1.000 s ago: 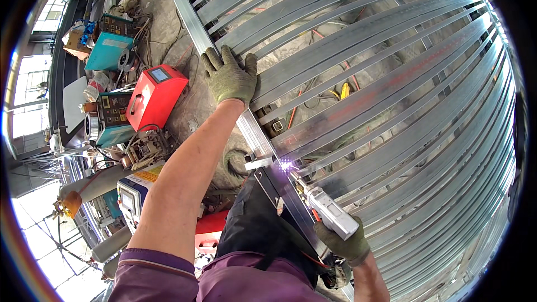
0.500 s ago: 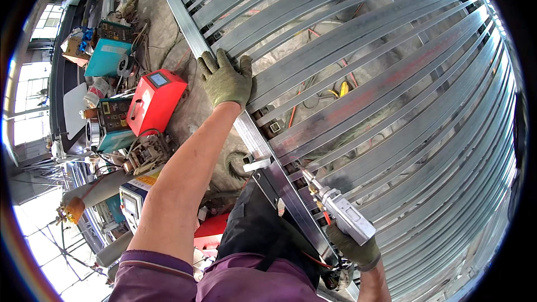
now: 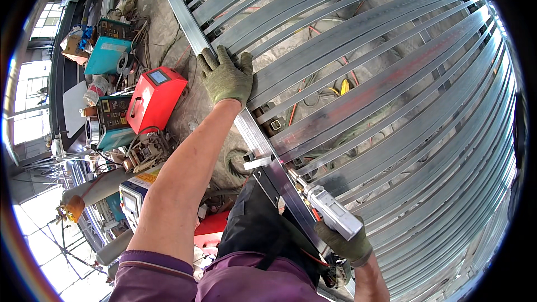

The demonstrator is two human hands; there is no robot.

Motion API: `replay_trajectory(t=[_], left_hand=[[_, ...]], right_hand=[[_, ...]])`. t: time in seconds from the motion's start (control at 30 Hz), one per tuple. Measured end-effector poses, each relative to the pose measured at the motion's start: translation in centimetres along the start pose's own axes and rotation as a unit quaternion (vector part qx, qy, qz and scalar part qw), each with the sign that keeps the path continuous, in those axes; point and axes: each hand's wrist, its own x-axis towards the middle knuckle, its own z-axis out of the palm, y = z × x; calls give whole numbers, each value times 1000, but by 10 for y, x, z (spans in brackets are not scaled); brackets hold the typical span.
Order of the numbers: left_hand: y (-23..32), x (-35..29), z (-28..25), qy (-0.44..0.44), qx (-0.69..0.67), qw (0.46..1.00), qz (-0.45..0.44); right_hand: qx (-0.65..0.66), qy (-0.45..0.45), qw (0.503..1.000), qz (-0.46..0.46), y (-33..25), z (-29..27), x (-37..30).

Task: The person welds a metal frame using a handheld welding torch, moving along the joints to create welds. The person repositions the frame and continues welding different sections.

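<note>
My left hand (image 3: pixel 228 81), in an olive knit glove, lies flat with fingers spread on the long metal edge rail (image 3: pixel 184 19) of a slatted frame. In my right hand (image 3: pixel 348 249), also gloved, is a silver handheld welding gun (image 3: pixel 335 212). Its narrow nozzle points up and left to the joint where the slats (image 3: pixel 324 117) meet the rail; I cannot tell whether the tip touches. A small pale block (image 3: pixel 257 163) sits against the rail just left of the nozzle. My right fingers are partly hidden beneath the gun's body.
On the left stand a red machine with a small screen (image 3: pixel 156 98) and teal machines (image 3: pixel 109 56) among cables. A grey cylinder (image 3: pixel 92 187) lies lower left. Hoses and a yellow object (image 3: pixel 344 87) show on the floor through the slats.
My right hand has carried the welding gun up and to the left, bringing its nozzle closer to the rail. My left hand stays nearly where it was on the rail.
</note>
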Motion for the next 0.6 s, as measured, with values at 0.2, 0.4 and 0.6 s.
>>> replay_trajectory(t=[0.2,0.4,0.6], left_hand=[[0,0,-1,2,0,1000,2],[1,-1,-2,2,2,1000,3],[-1,0,0,2,-2,1000,3]], right_hand=[[-38,-6,999,-21,5,2,0],[-73,4,995,-61,4,3,4],[-55,4,997,-47,3,5,3]])
